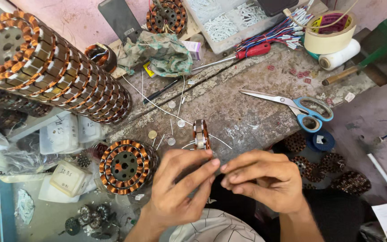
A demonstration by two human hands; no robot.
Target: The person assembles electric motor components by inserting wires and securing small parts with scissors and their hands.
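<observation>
Near the front edge of the scuffed worktop (247,112), the left hand (180,183) and right hand (260,179) meet fingertip to fingertip, fingers pressed together pinching a thin white wire (222,142) beside an upright copper-wound stator (200,134). Blue-handled scissors (298,110) lie just beyond.

Worn, scratched grey-brown workbench (247,112) under even daylight; pinkish wall (72,18) behind; grey concrete floor (50,219) lower left.
</observation>
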